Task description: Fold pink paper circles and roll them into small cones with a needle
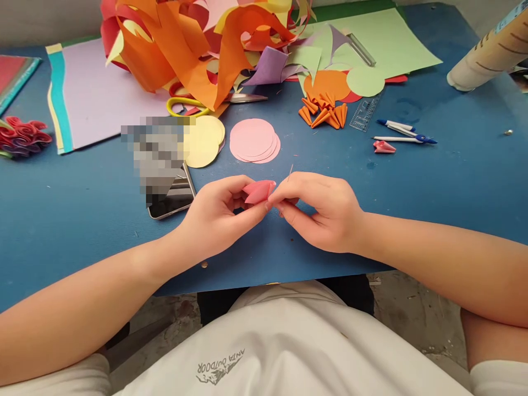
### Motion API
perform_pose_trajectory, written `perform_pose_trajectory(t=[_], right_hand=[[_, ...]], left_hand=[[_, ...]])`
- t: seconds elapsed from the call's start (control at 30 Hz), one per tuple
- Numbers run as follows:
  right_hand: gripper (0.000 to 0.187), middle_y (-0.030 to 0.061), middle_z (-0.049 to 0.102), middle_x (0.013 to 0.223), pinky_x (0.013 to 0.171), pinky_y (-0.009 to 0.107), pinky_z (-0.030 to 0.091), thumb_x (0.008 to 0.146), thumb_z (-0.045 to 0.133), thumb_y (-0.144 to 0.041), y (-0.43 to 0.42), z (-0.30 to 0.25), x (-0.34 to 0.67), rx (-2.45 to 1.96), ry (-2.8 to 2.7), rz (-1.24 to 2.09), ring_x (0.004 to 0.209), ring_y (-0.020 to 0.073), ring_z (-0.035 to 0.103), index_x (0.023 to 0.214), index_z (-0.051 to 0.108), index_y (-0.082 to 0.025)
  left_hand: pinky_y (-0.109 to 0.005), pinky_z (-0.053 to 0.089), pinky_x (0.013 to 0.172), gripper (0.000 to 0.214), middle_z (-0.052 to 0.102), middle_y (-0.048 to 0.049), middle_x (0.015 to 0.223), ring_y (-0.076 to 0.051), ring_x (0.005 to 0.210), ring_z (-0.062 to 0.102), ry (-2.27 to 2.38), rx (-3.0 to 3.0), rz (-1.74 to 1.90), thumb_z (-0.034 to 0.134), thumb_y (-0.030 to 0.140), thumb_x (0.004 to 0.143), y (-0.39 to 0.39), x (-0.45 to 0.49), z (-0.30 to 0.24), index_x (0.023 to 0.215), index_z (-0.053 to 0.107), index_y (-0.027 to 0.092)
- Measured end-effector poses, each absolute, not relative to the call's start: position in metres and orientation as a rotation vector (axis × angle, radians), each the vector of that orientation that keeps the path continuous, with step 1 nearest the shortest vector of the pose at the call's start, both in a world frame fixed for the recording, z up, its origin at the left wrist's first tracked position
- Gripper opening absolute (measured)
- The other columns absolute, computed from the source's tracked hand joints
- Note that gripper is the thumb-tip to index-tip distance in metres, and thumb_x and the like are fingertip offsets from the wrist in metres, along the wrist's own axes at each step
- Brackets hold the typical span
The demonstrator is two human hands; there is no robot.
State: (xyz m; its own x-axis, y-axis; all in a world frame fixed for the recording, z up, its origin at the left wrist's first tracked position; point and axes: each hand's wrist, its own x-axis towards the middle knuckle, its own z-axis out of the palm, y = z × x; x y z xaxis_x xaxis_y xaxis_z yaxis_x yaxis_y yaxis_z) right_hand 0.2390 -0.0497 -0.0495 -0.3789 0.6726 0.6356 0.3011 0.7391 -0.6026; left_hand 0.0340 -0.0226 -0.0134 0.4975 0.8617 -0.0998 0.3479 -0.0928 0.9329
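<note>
Both my hands meet over the near part of the blue table (pixel 454 187). My left hand (pixel 218 217) pinches a small folded pink paper piece (pixel 258 192) between thumb and fingers. My right hand (pixel 319 212) is closed on the same piece from the right, fingertips touching its edge. A thin needle-like sliver sticks up just above my right fingers; I cannot make out what it is. Beyond my hands lie a stack of pink paper circles (pixel 253 140) and yellow paper circles (pixel 204 142).
A phone (pixel 173 201) lies left of my hands. Further back are several orange folded cones (pixel 324 113), one pink folded cone (pixel 383 146), a compass (pixel 406 133), a clear ruler (pixel 365 113), yellow-handled scissors (pixel 185 104), a heap of coloured paper scraps (pixel 198 44), paper flowers (pixel 22 135).
</note>
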Motion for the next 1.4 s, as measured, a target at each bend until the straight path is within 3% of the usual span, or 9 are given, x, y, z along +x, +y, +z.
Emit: perform_pose_trajectory(t=[0.27,0.37,0.43,0.57,0.77,0.93,1.1,1.3,1.4], right_hand=[[0.005,0.0036,0.073,0.083,0.070,0.025,0.056,0.094,0.069,-0.014,-0.045,-0.047,0.242,-0.802,-1.984,0.526,0.071,0.0120,0.066,0.099,0.069,-0.016],[0.024,0.0014,0.071,0.077,0.067,0.024,0.055,0.088,0.084,-0.032,-0.044,-0.046,0.242,-0.783,-1.991,0.524,0.066,0.0111,0.064,0.097,0.070,-0.015],[0.027,-0.0002,0.070,0.075,0.066,0.023,0.054,0.084,0.087,-0.033,-0.044,-0.047,0.242,-0.797,-1.997,0.503,0.066,0.0106,0.064,0.095,0.070,-0.016],[0.014,-0.0005,0.070,0.076,0.065,0.023,0.053,0.087,0.080,-0.018,-0.046,-0.047,0.241,-0.871,-1.990,0.475,0.066,0.0107,0.063,0.087,0.066,-0.018],[0.009,-0.0006,0.066,0.072,0.062,0.024,0.049,0.092,0.067,-0.015,-0.046,-0.047,0.241,-0.903,-1.961,0.562,0.064,0.0105,0.058,0.084,0.063,-0.018],[0.017,0.0014,0.066,0.075,0.062,0.024,0.050,0.099,0.060,-0.021,-0.045,-0.041,0.246,-0.973,-1.866,1.003,0.066,0.0110,0.060,0.083,0.063,-0.016],[0.018,0.0019,0.064,0.083,0.065,0.024,0.054,0.101,0.054,-0.022,-0.045,-0.035,0.246,-0.926,-1.743,1.327,0.070,0.0104,0.063,0.086,0.062,-0.015],[0.019,0.0019,0.067,0.075,0.065,0.026,0.053,0.101,0.053,-0.021,-0.045,-0.039,0.248,-0.951,-1.716,1.080,0.068,0.0119,0.063,0.093,0.069,-0.014],[0.014,0.0026,0.070,0.082,0.064,0.027,0.056,0.096,0.056,-0.015,-0.046,-0.039,0.249,-0.947,-1.548,0.941,0.070,0.0128,0.066,0.097,0.070,-0.017]], left_hand=[[-0.025,0.051,0.067,0.003,0.062,-0.0006,0.079,-0.013,0.073,0.056,0.858,1.782,0.615,0.065,0.014,0.086,-0.021,0.028,-0.017,0.086,0.068,0.017],[-0.026,0.048,0.062,0.011,0.064,-0.0015,0.078,-0.013,0.070,0.055,0.872,1.842,0.615,0.062,0.018,0.091,-0.021,0.028,-0.016,0.083,0.069,0.017],[-0.026,0.047,0.060,0.014,0.064,-0.0015,0.075,-0.013,0.067,0.055,0.908,1.871,0.625,0.063,0.021,0.093,-0.022,0.029,-0.016,0.081,0.070,0.017],[-0.027,0.047,0.059,0.015,0.069,-0.0014,0.074,-0.013,0.065,0.057,0.980,1.905,0.639,0.067,0.025,0.091,-0.023,0.030,-0.016,0.080,0.072,0.017],[-0.029,0.049,0.066,0.014,0.073,-0.0037,0.082,-0.015,0.071,0.061,1.006,1.892,0.703,0.070,0.026,0.093,-0.023,0.027,-0.017,0.084,0.077,0.017],[-0.028,0.045,0.061,0.016,0.067,-0.0016,0.074,-0.013,0.067,0.054,1.015,1.864,0.696,0.069,0.026,0.093,-0.024,0.028,-0.015,0.082,0.074,0.016],[-0.026,0.049,0.063,0.015,0.072,-0.0019,0.077,-0.013,0.070,0.059,1.003,1.699,0.696,0.075,0.029,0.090,-0.025,0.029,-0.014,0.082,0.073,0.017],[-0.026,0.041,0.056,0.020,0.065,-0.0010,0.074,-0.013,0.067,0.055,1.081,1.643,0.690,0.073,0.030,0.088,-0.024,0.030,-0.014,0.074,0.064,0.018],[-0.026,0.047,0.063,0.026,0.063,-0.0009,0.078,-0.014,0.076,0.059,1.074,1.622,0.739,0.072,0.025,0.087,-0.025,0.031,-0.012,0.067,0.055,0.020]])
